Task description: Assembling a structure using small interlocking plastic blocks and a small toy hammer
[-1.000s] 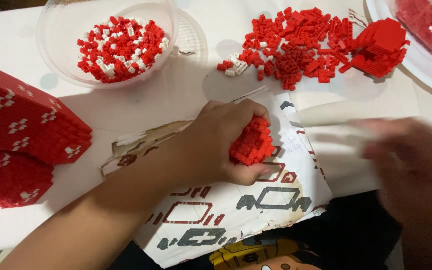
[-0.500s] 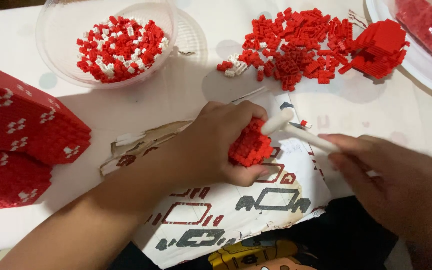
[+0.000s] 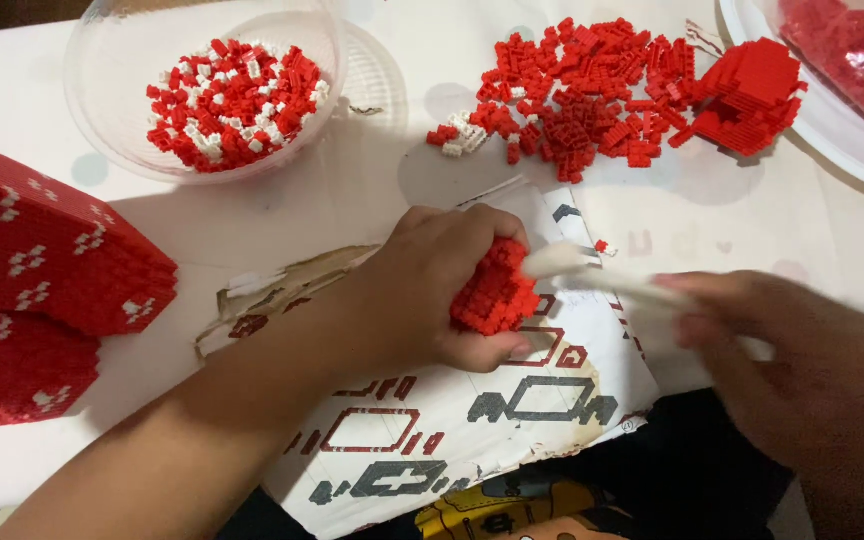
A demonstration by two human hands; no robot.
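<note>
My left hand (image 3: 432,290) grips a small red block assembly (image 3: 497,292) made of tiny bricks, held over a torn instruction sheet (image 3: 472,420) with printed red and grey brick diagrams. My right hand (image 3: 802,370) is blurred and holds a white tool (image 3: 592,272) whose tip touches the right side of the red block assembly. One tiny red brick (image 3: 602,246) lies just past the tool's tip.
A clear bowl (image 3: 102,130) with red and white bricks stands at the back left. A loose red brick pile (image 3: 572,100) and a built red chunk (image 3: 752,95) lie at the back. A large red built piece (image 3: 42,280) with white crosses sits left. A clear dish (image 3: 832,110) is far right.
My right hand came in from the right with the white tool, reached the red block assembly, and now pulls slightly right while the tip stays at it. The left hand barely moved.
</note>
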